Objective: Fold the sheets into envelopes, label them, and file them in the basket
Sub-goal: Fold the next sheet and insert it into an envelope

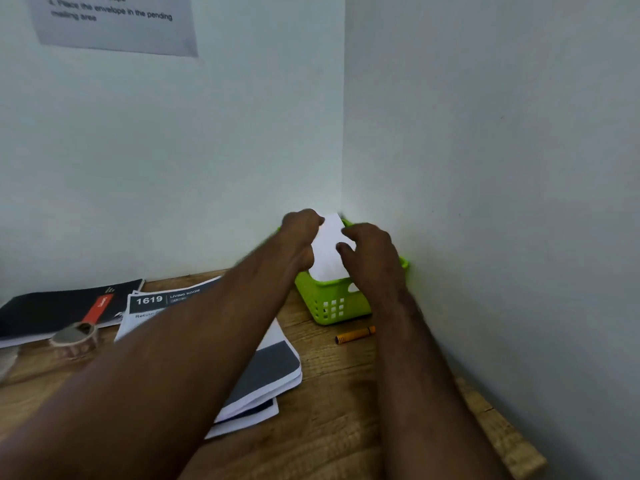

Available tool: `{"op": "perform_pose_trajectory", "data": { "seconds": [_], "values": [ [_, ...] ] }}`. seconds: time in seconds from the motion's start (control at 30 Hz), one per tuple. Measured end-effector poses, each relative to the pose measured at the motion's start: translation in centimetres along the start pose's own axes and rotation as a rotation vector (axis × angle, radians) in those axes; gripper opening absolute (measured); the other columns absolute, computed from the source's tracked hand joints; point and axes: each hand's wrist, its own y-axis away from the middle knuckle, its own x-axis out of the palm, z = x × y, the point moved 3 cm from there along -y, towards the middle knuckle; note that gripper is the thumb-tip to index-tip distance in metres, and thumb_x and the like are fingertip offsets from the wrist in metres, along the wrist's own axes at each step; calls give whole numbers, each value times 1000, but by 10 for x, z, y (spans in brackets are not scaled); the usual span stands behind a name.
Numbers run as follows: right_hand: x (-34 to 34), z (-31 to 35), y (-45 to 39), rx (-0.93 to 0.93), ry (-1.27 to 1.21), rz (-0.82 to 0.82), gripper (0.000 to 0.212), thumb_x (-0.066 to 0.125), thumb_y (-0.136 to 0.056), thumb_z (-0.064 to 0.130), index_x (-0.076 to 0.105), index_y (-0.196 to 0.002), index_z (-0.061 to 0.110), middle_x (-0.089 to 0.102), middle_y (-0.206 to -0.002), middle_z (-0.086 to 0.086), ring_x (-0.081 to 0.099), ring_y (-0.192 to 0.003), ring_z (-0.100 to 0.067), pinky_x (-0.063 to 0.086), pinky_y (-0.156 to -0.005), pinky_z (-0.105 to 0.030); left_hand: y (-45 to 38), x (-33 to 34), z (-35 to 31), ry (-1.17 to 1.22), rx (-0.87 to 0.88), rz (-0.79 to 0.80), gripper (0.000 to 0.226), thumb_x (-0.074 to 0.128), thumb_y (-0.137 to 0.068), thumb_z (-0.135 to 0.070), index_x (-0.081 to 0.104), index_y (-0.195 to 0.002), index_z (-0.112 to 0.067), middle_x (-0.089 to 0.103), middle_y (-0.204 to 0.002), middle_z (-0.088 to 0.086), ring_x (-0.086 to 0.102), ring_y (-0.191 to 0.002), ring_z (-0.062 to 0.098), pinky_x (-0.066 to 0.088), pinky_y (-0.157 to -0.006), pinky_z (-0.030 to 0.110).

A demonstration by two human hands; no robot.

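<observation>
I have my left hand (300, 233) and right hand (372, 258) pinching the envelope (327, 251), standing half inside the basket (329, 303); pushing crookedly could crumple it or tip the basket.

basket (332, 304) boxed by corner walls (485, 168), marker (355, 335) before it

Soft, even light fills the scene, with a cool grey-green cast on the walls (485, 133). The white envelope (327, 252) is overexposed, its surface blank. Both hands are motion-blurred, and the forearms near the lens are soft. Wide-angle distortion bends the wooden desk (346, 427) edge. The notice (114, 22) text is smeared. Shadows are faint.
</observation>
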Motion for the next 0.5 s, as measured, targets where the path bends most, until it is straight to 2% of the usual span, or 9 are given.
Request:
{"op": "perform_pose_trajectory", "data": {
  "seconds": [0.07, 0.1, 0.13, 0.17, 0.2, 0.27, 0.33, 0.4, 0.5],
  "values": [
    [7, 22, 4, -128, -17, -15, 30, 60, -89, 12, 65, -115, 0, 63, -120, -16, 55, -116, -31, 34, -99, -33, 9, -18, -5, -3, 49, 1, 11, 50, -92, -4, 58, -99, 0, 53, -80, 10, 51, -65, 21, 43, -57, 25],
    [12, 35, 7, -199, -24, -5, 26, 60, -87, 9, 67, -109, -2, 65, -114, -19, 58, -110, -34, 39, -96, -38, 10, -34, -5, 6, 76, -35, 11, 48, -92, -1, 55, -85, -5, 46, -72, 7, 43, -57, 17, 38, -50, 22],
    [18, 49, 12, -259, -18, 24, 22, 59, -86, 7, 68, -104, -3, 67, -108, -20, 60, -104, -35, 43, -91, -40, 15, -51, -5, -1, 106, -63, 20, 46, -92, 1, 51, -77, -12, 42, -70, 4, 36, -55, 14, 33, -47, 21],
    [24, 63, 17, -315, -5, 60, 21, 58, -85, 5, 68, -101, -3, 67, -105, -20, 61, -100, -36, 46, -87, -41, 18, -66, -4, -22, 144, -92, 22, 46, -92, 2, 51, -80, -16, 44, -76, 3, 38, -58, 13, 32, -50, 22],
    [34, 77, 24, -370, 4, 105, 21, 57, -85, 5, 69, -101, -2, 67, -103, -19, 61, -97, -36, 47, -83, -42, 21, -85, -1, -70, 185, -120, 22, 46, -91, 1, 58, -93, -17, 52, -89, 4, 48, -69, 14, 38, -57, 24],
    [55, 101, 41, -472, -8, 203, 23, 57, -85, 8, 69, -104, 4, 68, -103, -15, 63, -95, -34, 50, -81, -42, 31, -125, 8, -262, 261, -199, 42, 50, -90, 2, 57, -128, -14, 56, -123, 3, 56, -105, 18, 48, -84, 29],
    [77, 115, 58, -534, 27, 335, 28, 57, -88, 18, 67, -113, 12, 66, -114, -10, 61, -105, -29, 49, -89, -39, 46, -163, 21, -498, 312, -266, 46, 50, -88, 4, 57, -131, -10, 56, -132, 6, 55, -116, 20, 44, -98, 29],
    [98, 120, 74, -566, 140, 521, 34, 55, -92, 27, 62, -123, 15, 59, -128, -9, 53, -119, -26, 41, -98, -34, 58, -196, 34, -779, 334, -281, 44, 51, -87, 0, 60, -128, -12, 57, -134, 6, 53, -122, 20, 38, -102, 27],
    [114, 120, 88, -498, 166, 716, 33, 55, -91, 38, 67, -115, 18, 62, -122, -6, 54, -116, -25, 43, -94, -31, 72, -225, 51, -1091, 260, -242, 41, 54, -91, -12, 56, -132, -13, 52, -140, 7, 47, -129, 23, 33, -104, 26]
  ]
}}
